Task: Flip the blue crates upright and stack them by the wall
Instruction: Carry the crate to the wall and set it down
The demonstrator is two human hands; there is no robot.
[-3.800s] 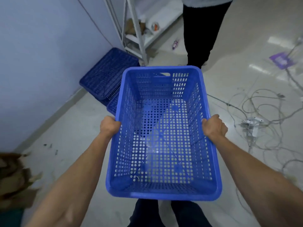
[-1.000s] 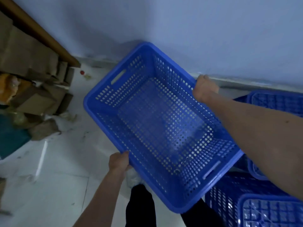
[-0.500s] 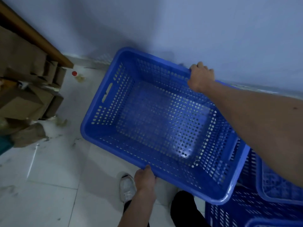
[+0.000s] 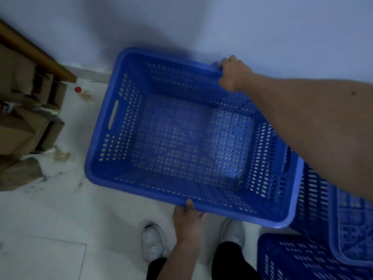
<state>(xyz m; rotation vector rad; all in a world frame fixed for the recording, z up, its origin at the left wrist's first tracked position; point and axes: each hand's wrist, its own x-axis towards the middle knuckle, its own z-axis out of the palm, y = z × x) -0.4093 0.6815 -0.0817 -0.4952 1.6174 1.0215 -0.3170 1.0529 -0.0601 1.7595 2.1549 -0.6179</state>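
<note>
Placement is the step in hand: the crate [image 4: 187, 138] is upright, mouth up, with one long rim close against the wall [image 4: 222, 23]. The right hand [image 4: 234, 74] is curled round that rim. The left hand [image 4: 186, 221] clasps the opposite rim, the one farthest from the wall, thumb on top and fingers tucked beneath. Whether the base already touches the floor [image 4: 50, 219] cannot be told, though it looks very low. Other crates [image 4: 314, 257] lie further along the wall, one end of the held crate overlapping them, and at least one seems to show its ribbed underside, so I judge the task only partly done. The next move likely calls for settling this crate flat and parallel to the wall, then loosening both grips without dragging it. After that, one of the other crates needs turning over and nesting inside it. Boxes [image 4: 18, 126] along the wall at the opposite end limit sideways room.
</note>
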